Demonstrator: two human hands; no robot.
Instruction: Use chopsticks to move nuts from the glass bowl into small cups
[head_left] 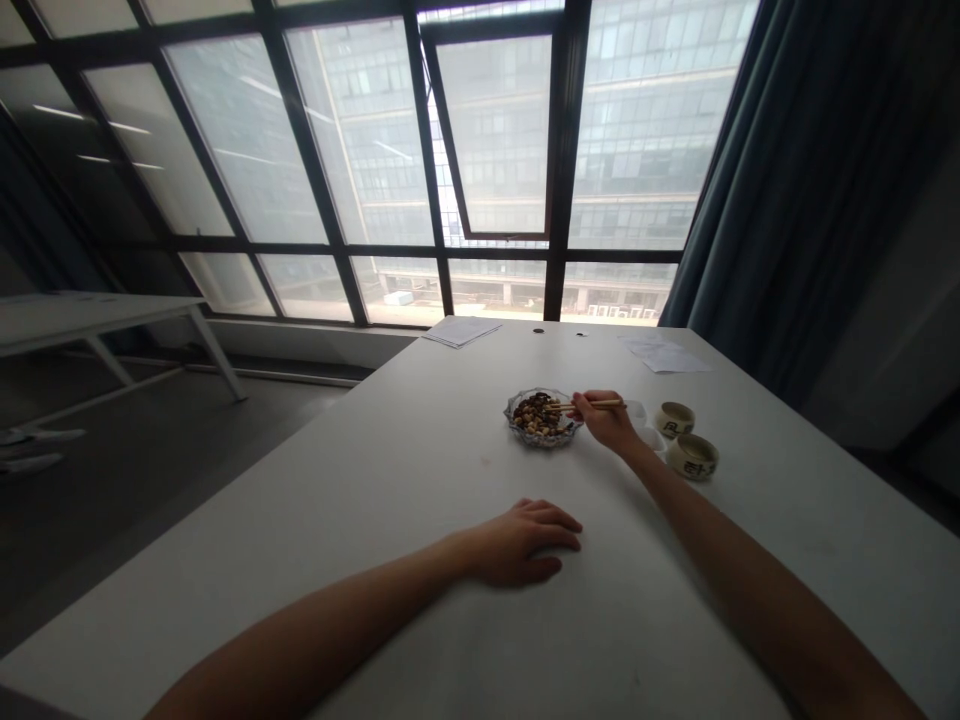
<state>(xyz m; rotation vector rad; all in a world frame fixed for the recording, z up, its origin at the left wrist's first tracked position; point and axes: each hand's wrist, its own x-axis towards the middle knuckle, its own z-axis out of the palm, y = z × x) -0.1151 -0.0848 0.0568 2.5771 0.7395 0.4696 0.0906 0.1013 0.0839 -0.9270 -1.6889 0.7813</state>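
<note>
At the far left of the frame I saw a second white table (82,318) standing well apart, with grey floor (255,420) between it and my surface (390,460). The surface's left edge slanted from the lower left corner up toward a few sheets of paper (460,331) near the far end, upper centre. A broad white stretch lay between that edge and the left hand (525,545), which rested palm down at lower centre, fingers loosely spread, with nothing in its grasp.

Above it, just right of centre, I had the glass bowl (541,440), holding a heap of mixed brown and tan pieces (536,412). A pair of chopsticks (561,407) reached into it from the right, pinched in the curled fingers of the right hand (604,422); I could not tell whether the tips gripped a piece.

Just beyond that wrist sat a white dish (652,438), partly hidden, then two lettered cups (694,465), one behind the other. More paper sheets (664,353) lay farther back. The right edge ran down past the cups, with a dark blue curtain (810,180) hanging beyond.
</note>
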